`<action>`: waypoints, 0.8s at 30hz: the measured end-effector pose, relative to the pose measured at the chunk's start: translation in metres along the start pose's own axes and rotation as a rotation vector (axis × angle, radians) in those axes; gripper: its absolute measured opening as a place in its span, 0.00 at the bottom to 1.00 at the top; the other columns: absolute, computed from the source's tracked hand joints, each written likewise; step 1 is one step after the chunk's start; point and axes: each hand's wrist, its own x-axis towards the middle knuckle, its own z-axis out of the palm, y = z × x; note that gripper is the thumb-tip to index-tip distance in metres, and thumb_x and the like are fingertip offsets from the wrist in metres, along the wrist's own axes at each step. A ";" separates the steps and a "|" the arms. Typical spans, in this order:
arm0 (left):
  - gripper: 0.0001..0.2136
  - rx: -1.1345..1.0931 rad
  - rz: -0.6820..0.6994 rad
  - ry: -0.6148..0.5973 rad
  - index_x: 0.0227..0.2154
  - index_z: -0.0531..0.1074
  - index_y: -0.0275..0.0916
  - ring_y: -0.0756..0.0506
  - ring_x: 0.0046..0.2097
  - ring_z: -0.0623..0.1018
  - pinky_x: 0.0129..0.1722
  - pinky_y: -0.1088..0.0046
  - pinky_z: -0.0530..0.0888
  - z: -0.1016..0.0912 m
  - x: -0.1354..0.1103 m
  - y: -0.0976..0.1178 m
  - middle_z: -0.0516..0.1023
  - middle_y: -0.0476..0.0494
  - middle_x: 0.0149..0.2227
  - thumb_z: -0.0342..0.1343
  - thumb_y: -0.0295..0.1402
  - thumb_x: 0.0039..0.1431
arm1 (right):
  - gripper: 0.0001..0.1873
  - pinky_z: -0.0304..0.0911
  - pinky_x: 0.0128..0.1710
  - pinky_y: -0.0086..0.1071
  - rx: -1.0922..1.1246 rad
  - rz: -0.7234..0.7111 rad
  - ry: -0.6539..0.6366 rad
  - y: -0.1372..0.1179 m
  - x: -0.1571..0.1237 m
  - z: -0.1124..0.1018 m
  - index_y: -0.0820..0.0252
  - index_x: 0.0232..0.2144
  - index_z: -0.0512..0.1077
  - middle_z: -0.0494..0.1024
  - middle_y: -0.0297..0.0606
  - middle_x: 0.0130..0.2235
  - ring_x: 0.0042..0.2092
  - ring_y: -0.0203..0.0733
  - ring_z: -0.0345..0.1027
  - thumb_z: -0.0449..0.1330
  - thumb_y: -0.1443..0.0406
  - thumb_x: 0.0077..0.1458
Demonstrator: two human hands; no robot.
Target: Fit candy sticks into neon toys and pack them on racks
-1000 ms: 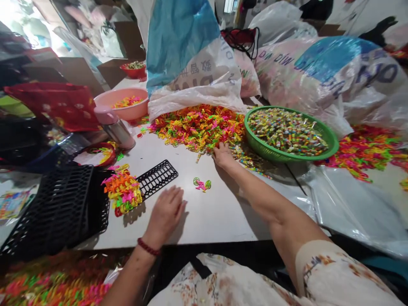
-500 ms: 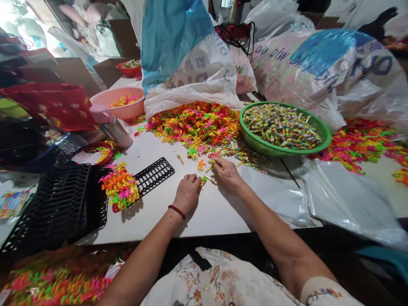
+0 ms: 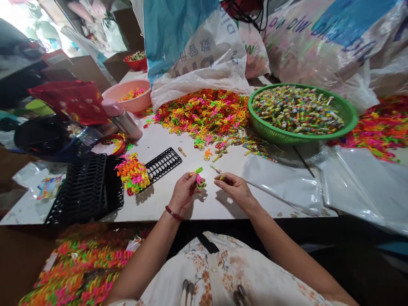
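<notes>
My left hand (image 3: 185, 191) is closed on a small green and pink plastic toy piece (image 3: 199, 180), held just above the white table (image 3: 165, 204). My right hand (image 3: 232, 187) is beside it, fingers pinched on a small wrapped candy stick (image 3: 220, 177). Between and beyond the hands lie loose candy sticks (image 3: 216, 169) and an orange plastic piece (image 3: 208, 154). A big heap of neon plastic pieces (image 3: 204, 112) spills from a blue and white sack (image 3: 191, 46). A green basket (image 3: 347, 123) full of wrapped candies stands at the right.
A black plastic rack (image 3: 164, 163) carries a cluster of assembled neon pieces (image 3: 134, 174); black trays (image 3: 83, 191) stack at left. A pink bowl (image 3: 140, 102), a pink-capped flask (image 3: 123, 119), clear plastic bags (image 3: 318, 182) and more neon pieces (image 3: 79, 272) below the table edge.
Both hands have drawn back from the heap toward the near table edge. The left hand lifted with a plastic piece in it; the right now pinches a candy stick.
</notes>
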 end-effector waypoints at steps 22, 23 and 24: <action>0.16 0.144 0.138 -0.038 0.30 0.65 0.38 0.56 0.20 0.61 0.17 0.80 0.59 0.021 -0.028 -0.009 0.65 0.57 0.20 0.59 0.46 0.55 | 0.15 0.67 0.35 0.30 0.280 0.048 -0.057 -0.002 -0.022 0.026 0.56 0.36 0.77 0.79 0.31 0.32 0.31 0.34 0.70 0.69 0.58 0.46; 0.16 0.145 0.138 -0.036 0.30 0.65 0.38 0.56 0.19 0.61 0.17 0.80 0.59 0.021 -0.028 -0.009 0.65 0.57 0.20 0.58 0.46 0.56 | 0.15 0.67 0.36 0.30 0.270 0.044 -0.051 -0.003 -0.023 0.026 0.56 0.36 0.77 0.79 0.32 0.32 0.31 0.34 0.70 0.69 0.58 0.46; 0.16 0.151 0.135 -0.032 0.30 0.65 0.38 0.56 0.19 0.61 0.17 0.80 0.59 0.021 -0.028 -0.009 0.64 0.57 0.20 0.58 0.46 0.56 | 0.14 0.67 0.36 0.31 0.260 0.043 -0.041 -0.004 -0.024 0.025 0.57 0.36 0.77 0.79 0.32 0.32 0.31 0.34 0.70 0.69 0.58 0.45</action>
